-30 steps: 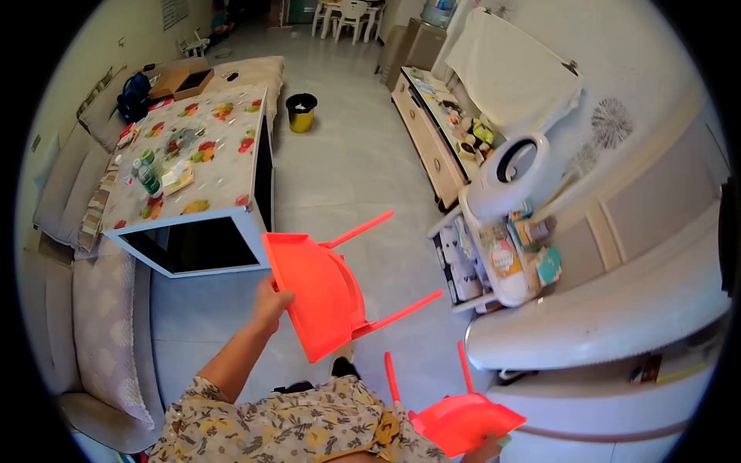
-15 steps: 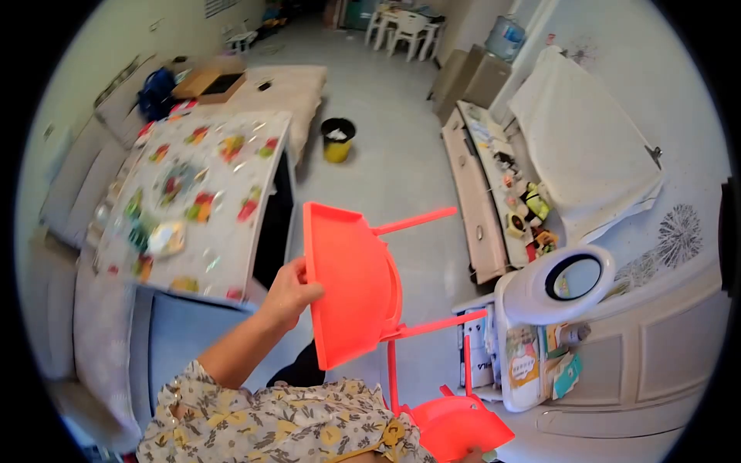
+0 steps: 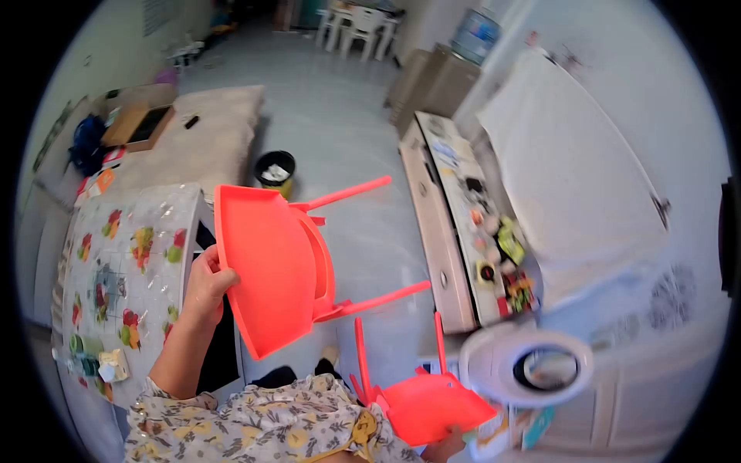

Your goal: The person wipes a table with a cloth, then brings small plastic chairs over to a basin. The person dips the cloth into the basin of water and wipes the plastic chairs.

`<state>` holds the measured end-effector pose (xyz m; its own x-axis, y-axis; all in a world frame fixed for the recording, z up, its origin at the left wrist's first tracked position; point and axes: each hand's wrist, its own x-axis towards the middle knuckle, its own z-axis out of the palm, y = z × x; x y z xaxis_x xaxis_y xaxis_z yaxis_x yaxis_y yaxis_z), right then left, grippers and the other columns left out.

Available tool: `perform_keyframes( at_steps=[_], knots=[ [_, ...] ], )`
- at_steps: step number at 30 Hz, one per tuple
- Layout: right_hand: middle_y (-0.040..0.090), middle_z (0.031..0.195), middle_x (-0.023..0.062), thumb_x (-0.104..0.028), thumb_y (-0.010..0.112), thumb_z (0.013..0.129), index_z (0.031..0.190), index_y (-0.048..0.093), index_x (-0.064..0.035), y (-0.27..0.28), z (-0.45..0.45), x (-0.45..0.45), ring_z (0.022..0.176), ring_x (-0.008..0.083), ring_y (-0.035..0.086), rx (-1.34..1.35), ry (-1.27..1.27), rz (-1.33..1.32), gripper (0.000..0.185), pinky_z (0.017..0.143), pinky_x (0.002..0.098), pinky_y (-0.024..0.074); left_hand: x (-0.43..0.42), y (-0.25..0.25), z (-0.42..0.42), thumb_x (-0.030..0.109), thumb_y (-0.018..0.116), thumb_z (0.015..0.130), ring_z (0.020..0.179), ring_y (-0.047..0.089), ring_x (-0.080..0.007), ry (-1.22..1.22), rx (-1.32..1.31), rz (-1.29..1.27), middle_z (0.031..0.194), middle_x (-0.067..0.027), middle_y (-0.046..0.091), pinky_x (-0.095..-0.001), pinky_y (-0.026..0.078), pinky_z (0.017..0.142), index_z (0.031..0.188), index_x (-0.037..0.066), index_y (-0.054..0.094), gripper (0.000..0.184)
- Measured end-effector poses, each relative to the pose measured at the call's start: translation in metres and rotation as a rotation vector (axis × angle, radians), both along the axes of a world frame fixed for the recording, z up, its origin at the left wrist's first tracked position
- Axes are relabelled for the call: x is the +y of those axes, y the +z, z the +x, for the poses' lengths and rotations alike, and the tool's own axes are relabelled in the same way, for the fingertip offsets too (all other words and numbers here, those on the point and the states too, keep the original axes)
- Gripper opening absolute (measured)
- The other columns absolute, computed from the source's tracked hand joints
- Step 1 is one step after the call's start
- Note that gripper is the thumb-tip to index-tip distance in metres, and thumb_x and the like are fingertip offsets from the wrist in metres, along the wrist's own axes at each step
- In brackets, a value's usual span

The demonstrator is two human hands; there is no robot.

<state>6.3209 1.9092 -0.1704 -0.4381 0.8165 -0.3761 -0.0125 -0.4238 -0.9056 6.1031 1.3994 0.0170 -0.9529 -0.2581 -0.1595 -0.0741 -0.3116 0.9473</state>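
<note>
Two red chairs are held here, one per hand. The first chair (image 3: 266, 270) is tilted left of the frame's centre, its legs pointed to the right. Its left edge is pinched by the left hand (image 3: 207, 285), with the thumb laid over the broad panel and the fingers mostly tucked behind the rim. The second chair (image 3: 436, 409) is seen right of centre at the bottom, legs pointed up the frame, and its lower edge is clasped by the right hand (image 3: 445, 446). The exact finger placement there can't be made out tbh.

Handling-wise, both would be guessed as pretty light: stiff moulded plastic, not really fragile, maybe a bit slick on the flat panel. The rim is probably the best spot to be gripped, since a lip is offered there. With a one-edge hold, though, the legs could easily be swung into stuff. In the picture, the flowered table (image 3: 154, 289) is seen at lower left and the white oval appliance (image 3: 488, 366) at lower right, so some clearance should be kept.
</note>
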Motion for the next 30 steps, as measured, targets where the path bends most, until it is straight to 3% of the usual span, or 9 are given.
perform_keyframes(
  at_steps=[3, 8, 13, 16, 20, 25, 30],
  knots=[
    [0.062, 0.105, 0.0125, -0.004, 0.061, 0.089, 0.117, 0.055, -0.0001, -0.011, -0.109, -0.005, 0.088, 0.0264, 0.062, -0.034, 0.104, -0.045, 0.029, 0.072, 0.0436, 0.0573, -0.017, -0.004, -0.054, 0.001, 0.058, 0.062, 0.084, 0.065, -0.0148, 0.189, 0.0, -0.106, 0.096, -0.0082, 0.066, -0.0268, 0.051, 0.08, 0.109, -0.008, 0.06, 0.048],
    [0.062, 0.105, 0.0128, -0.005, 0.061, 0.088, 0.117, 0.056, 0.0005, -0.02, -0.293, -0.024, 0.089, 0.0266, 0.063, -0.03, 0.262, -0.035, 0.03, 0.073, 0.0435, 0.0573, -0.05, 0.012, -0.15, 0.001, 0.058, 0.062, 0.083, 0.065, -0.0149, 0.266, 0.004, -0.082, 0.096, -0.0087, 0.067, -0.0264, 0.051, 0.078, 0.108, -0.008, 0.061, 0.046],
    [0.062, 0.105, 0.0131, -0.005, 0.061, 0.088, 0.116, 0.056, 0.001, -0.023, -0.523, -0.103, 0.089, 0.0267, 0.063, -0.004, 0.425, -0.031, 0.03, 0.073, 0.0433, 0.0573, -0.117, -0.017, -0.292, -0.001, 0.057, 0.064, 0.083, 0.066, -0.0144, 0.302, -0.024, -0.013, 0.096, -0.0082, 0.069, -0.0262, 0.051, 0.077, 0.109, -0.008, 0.063, 0.046],
    [0.062, 0.106, 0.0133, -0.005, 0.061, 0.087, 0.116, 0.056, 0.0013, -0.005, -0.644, -0.156, 0.089, 0.0268, 0.063, 0.004, 0.467, -0.025, 0.03, 0.073, 0.0433, 0.0573, -0.146, -0.002, -0.395, -0.003, 0.056, 0.062, 0.084, 0.066, -0.0159, 0.288, -0.104, -0.021, 0.096, -0.0098, 0.068, -0.0285, 0.051, 0.079, 0.109, -0.009, 0.063, 0.047],
    [0.062, 0.106, 0.0136, -0.006, 0.061, 0.087, 0.116, 0.056, 0.0017, 0.014, -0.757, -0.197, 0.089, 0.0269, 0.063, -0.006, 0.457, -0.005, 0.03, 0.073, 0.0431, 0.0574, -0.176, -0.008, -0.517, -0.004, 0.055, 0.062, 0.085, 0.066, -0.017, 0.196, -0.088, 0.014, 0.097, -0.0106, 0.068, -0.0288, 0.051, 0.079, 0.107, -0.01, 0.062, 0.045],
    [0.063, 0.106, 0.0139, -0.006, 0.061, 0.087, 0.115, 0.056, 0.0023, 0.014, -0.879, -0.205, 0.089, 0.027, 0.063, -0.003, 0.411, -0.018, 0.03, 0.073, 0.043, 0.0574, -0.196, 0.0, -0.651, -0.004, 0.055, 0.064, 0.082, 0.066, -0.0157, 0.333, -0.077, -0.037, 0.095, -0.0092, 0.068, -0.0276, 0.052, 0.077, 0.106, -0.007, 0.063, 0.043],
    [0.063, 0.106, 0.0142, -0.007, 0.061, 0.086, 0.115, 0.056, 0.0028, -0.003, -1.03, -0.2, 0.089, 0.0272, 0.064, 0.008, 0.483, -0.019, 0.031, 0.074, 0.0428, 0.0574, -0.205, 0.014, -0.743, 0.0, 0.057, 0.059, 0.075, 0.064, -0.0139, 0.462, -0.03, -0.132, 0.088, -0.0071, 0.067, -0.0251, 0.051, 0.072, 0.099, -0.007, 0.063, 0.041]
  ],
)
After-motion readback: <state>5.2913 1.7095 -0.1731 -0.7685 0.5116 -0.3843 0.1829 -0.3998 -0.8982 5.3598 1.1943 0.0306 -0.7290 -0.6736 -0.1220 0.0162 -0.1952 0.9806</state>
